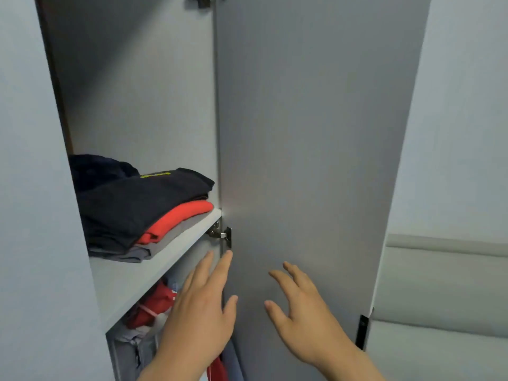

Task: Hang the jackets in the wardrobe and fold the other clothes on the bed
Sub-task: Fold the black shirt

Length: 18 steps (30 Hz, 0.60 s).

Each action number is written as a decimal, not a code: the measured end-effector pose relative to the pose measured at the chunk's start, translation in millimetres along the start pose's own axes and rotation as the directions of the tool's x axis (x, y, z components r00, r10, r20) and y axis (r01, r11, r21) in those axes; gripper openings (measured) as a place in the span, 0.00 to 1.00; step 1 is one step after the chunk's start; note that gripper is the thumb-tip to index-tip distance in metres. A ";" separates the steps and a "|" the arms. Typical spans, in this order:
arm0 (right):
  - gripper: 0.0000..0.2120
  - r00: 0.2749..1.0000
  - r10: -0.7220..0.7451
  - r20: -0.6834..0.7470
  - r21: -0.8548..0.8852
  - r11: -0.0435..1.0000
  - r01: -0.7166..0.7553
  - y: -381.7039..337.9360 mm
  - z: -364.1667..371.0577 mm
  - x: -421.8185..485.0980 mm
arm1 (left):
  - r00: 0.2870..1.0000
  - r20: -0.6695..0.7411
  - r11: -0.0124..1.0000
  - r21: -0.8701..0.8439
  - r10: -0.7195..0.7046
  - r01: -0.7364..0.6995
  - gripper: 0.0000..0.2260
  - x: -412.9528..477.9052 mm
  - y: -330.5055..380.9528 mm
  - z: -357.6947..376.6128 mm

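1. Head view looks into the open wardrobe [137, 92]; its door [316, 133] stands swung out to the right.
2. Done, as I judge: a folded stack [143, 213] lies on the shelf [132, 281], so a part of the folding seems finished and put away.
3. No rail, hanger or hung jacket is visible, so I cannot tell how the jacket part stands. The bed is not clearly in view; only a grey padded panel [439, 284] shows at the right.
4. Perhaps left to do: under the shelf, loose clothes [154, 309], red and white, lie crumpled and unfolded.
5. The left hand [198, 306] is before the lower compartment, near the hinge edge of the door, fingers straight and slightly apart, holding nothing. The right hand [299, 306] is before the inner face of the door, fingers spread, holding nothing; whether it touches the door I cannot tell.
6. Count: two hands, one door, one shelf and two hinges, the lower hinge [221, 233] beside the shelf and the upper hinge [203, 0] at the top edge. The stack has at least three pieces: a dark navy garment [137, 199] on top, a red garment [178, 218] and a grey garment [154, 250]. One more dark bundle [99, 169] lies behind the stack
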State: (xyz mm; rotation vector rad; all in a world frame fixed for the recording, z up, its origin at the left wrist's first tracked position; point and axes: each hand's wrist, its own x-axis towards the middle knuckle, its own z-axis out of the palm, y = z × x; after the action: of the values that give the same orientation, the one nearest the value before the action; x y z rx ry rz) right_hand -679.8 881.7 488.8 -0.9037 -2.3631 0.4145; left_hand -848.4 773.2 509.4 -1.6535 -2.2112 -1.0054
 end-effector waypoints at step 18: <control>0.24 0.891 0.425 -0.160 -0.337 0.825 -0.454 82.5 -59.3 -199.5 | 0.902 0.375 0.977 -0.094 0.215 -0.194 0.30 -57.9 31.1 70.1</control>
State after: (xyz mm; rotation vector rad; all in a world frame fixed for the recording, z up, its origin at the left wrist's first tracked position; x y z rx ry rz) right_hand -480.2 809.5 417.6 -1.6282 -2.1801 0.1004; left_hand -783.7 776.8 438.5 -2.2163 -2.1787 -0.7430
